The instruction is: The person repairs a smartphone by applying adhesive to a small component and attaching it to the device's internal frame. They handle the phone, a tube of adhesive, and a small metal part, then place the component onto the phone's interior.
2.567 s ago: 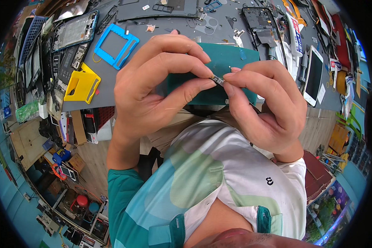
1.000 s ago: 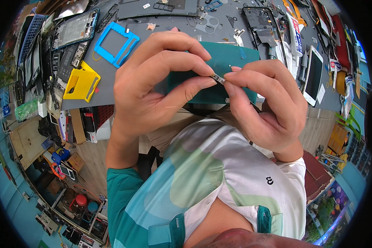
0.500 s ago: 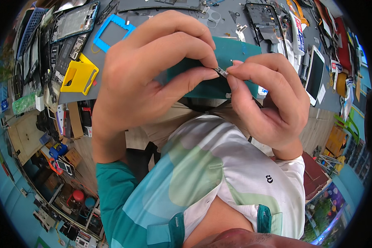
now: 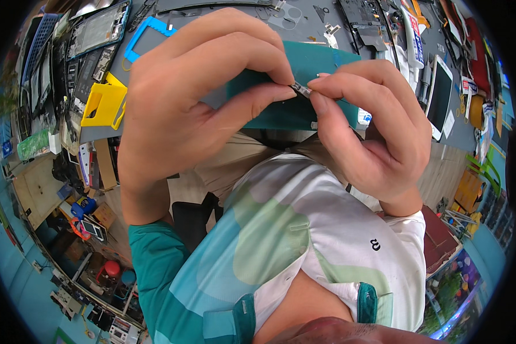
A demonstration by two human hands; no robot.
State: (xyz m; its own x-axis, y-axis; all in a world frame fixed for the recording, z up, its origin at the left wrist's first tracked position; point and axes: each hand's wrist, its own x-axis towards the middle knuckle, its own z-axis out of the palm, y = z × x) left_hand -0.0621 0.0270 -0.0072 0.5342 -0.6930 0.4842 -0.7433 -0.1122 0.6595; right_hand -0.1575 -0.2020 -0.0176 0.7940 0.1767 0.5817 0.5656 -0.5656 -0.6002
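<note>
Between the fingertips of both hands is a small silvery metal piece [image 4: 301, 90], too small to tell its exact kind. My left hand [image 4: 203, 94] pinches one end with thumb and forefinger. The other end is pinched in my right hand [image 4: 372, 117]. Both hands hover over a dark green mat [image 4: 312, 60] at the near edge of the grey table. A tiny light part [image 4: 313, 125] lies on the mat's near edge, below the right fingertips.
Left of the hands lie a yellow plastic frame [image 4: 103, 104], a blue frame [image 4: 145, 37] and an opened phone body [image 4: 99, 30]. To the right are a white tube [image 4: 413, 37], a white phone [image 4: 439, 94] and a dark phone housing [image 4: 366, 26]. Loose phone parts crowd the back.
Both hands, still pinching the small metal piece, have shifted slightly left and away from me in the picture. The whole view has also moved a little. The grip looks the same.
</note>
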